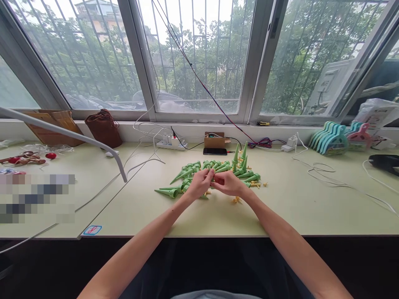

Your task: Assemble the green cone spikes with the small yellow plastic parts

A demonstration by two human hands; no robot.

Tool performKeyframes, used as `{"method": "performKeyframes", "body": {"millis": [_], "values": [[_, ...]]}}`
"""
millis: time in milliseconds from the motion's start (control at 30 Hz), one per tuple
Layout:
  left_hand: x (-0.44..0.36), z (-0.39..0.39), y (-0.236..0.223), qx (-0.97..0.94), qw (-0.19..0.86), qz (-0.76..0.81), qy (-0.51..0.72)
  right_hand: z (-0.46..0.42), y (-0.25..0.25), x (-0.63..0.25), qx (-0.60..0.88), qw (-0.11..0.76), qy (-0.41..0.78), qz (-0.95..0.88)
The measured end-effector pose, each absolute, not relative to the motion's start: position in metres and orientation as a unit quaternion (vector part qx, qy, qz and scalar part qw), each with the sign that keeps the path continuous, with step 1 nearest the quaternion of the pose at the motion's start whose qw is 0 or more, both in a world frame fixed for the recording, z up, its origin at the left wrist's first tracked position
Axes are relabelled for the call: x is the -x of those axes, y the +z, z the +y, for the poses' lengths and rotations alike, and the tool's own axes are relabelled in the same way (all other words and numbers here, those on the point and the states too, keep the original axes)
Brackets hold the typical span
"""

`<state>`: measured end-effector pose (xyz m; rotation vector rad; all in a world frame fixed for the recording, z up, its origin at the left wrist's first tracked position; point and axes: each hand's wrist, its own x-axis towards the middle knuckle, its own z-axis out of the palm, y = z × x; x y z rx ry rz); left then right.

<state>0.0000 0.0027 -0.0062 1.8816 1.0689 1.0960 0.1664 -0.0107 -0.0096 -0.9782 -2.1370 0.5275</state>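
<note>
Over a pile of green plastic cone-shaped spikes (pixel 170 192), my left hand (pixel 200 182) and my right hand (pixel 230 183) meet with fingertips pinched together. Whatever sits between the fingers is mostly hidden and too small to make out. Most spikes lie on their sides, open collars showing; a few green spikes (pixel 235 161) stand point up behind my right hand. Small yellow plastic pieces (pixel 237 200) lie on the table just below my right hand. Another yellow piece (pixel 265 184) is to the right of the pile.
A phone (pixel 215 151) lies behind the pile, before a small cardboard box (pixel 213 141). A power strip (pixel 171 144) and loose cables run along the sill. Turquoise hangers (pixel 328 139) stand back right. A brown pouch (pixel 104 128) and grey curved arm (pixel 93 143) are at left.
</note>
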Motion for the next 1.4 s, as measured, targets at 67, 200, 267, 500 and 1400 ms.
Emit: {"method": "performKeyframes", "body": {"millis": [67,200,267,500,1400], "values": [[0.0,0.002,-0.007,-0.75,0.307,0.405,0.424,-0.01,-0.01,-0.166,0.381,0.35,0.203,-0.831],[0.0,0.001,-0.006,-0.779,0.256,0.389,0.42,-0.01,-0.01,-0.166,0.385,0.34,0.197,-0.835],[0.0,0.0,-0.006,-0.785,0.25,0.386,0.415,-0.009,-0.009,-0.166,0.383,0.338,0.194,-0.837],[0.0,-0.003,-0.006,-0.806,0.232,0.367,0.402,-0.009,-0.014,-0.164,0.379,0.327,0.194,-0.844],[0.001,-0.003,-0.008,-0.82,0.204,0.369,0.388,-0.007,-0.019,-0.161,0.349,0.349,0.228,-0.839]]}}
